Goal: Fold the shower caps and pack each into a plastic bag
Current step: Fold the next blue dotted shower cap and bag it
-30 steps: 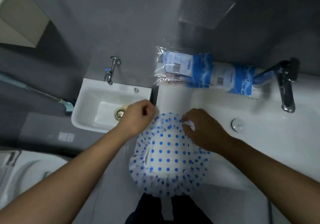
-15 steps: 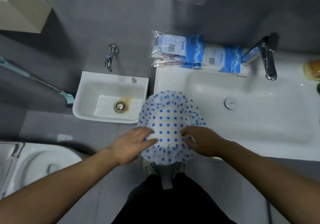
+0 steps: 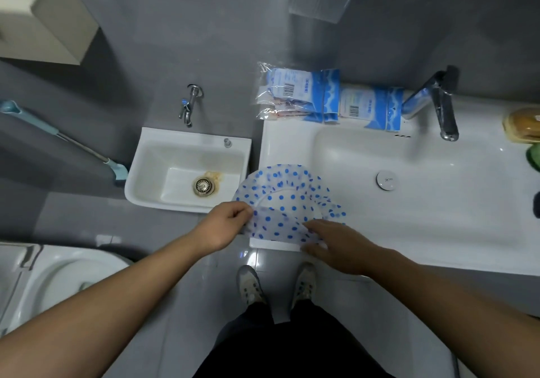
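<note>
A translucent shower cap [image 3: 282,199] with blue dots lies spread on the front left corner of the white washbasin counter [image 3: 438,240]. My left hand [image 3: 226,225] pinches the cap's near left edge, fingers closed on it. My right hand [image 3: 336,244] rests on the cap's near right edge, fingers flat and partly spread, pressing it against the counter. Clear plastic bags with blue-and-white printed packs [image 3: 298,95] lie at the counter's back left, and a second pack [image 3: 369,108] lies beside them.
A chrome tap [image 3: 438,103] stands at the basin's back, a drain plug [image 3: 386,180] in the bowl. A small low sink [image 3: 175,199] with its own tap [image 3: 188,106] sits left. A toilet [image 3: 43,284] is at lower left. My shoes [image 3: 251,287] stand on the grey floor.
The near half of the cap has been lifted and drawn over the rest. My left hand went from flat on the cap to pinching its edge. The view shifted slightly.
</note>
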A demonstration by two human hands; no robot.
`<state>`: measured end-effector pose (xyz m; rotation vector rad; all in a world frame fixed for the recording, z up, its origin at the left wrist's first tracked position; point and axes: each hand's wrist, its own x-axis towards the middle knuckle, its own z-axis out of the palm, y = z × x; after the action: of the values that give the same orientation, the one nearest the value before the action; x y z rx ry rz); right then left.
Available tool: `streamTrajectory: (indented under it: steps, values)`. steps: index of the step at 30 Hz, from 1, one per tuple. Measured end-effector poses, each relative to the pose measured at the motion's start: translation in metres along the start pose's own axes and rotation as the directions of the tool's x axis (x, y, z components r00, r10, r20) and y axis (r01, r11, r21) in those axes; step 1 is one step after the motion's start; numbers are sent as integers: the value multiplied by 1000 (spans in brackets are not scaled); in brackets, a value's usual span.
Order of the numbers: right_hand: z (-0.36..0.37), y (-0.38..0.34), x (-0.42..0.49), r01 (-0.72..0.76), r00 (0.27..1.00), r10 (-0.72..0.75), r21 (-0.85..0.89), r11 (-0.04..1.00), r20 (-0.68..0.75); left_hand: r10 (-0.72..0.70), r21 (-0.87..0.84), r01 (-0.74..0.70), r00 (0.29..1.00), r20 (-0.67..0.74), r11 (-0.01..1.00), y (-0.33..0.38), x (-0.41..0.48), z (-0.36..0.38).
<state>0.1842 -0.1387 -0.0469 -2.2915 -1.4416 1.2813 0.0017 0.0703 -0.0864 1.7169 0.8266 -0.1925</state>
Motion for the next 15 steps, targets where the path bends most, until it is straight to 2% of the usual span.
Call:
streamTrajectory:
  steps: [2,4,8,10,12,14,15]
  values:
    - [-4,-1,4,-40,994,57,183,982,-91,-59,-24,58,998,-14,998,3,1,0]
    - [-8,1,10,-133,983,164,295,946,-86,-105,-3,105,994,-39,994,4,3,2]
    - [0,17,34,-287,942,321,255,923,-102,-176,136,190,978,-107,972,8,11,13]
    - [5,19,45,-342,921,364,163,925,-137,-185,231,224,966,-181,947,9,14,19]
    - [8,13,47,-361,908,337,-55,931,-249,-158,357,247,953,-260,901,12,14,24]
    - [9,2,46,-316,906,189,-308,897,-380,-99,472,245,944,-314,847,19,13,30]
    - [10,-3,46,-261,912,107,-360,896,-396,-79,505,237,946,-314,830,23,14,33]
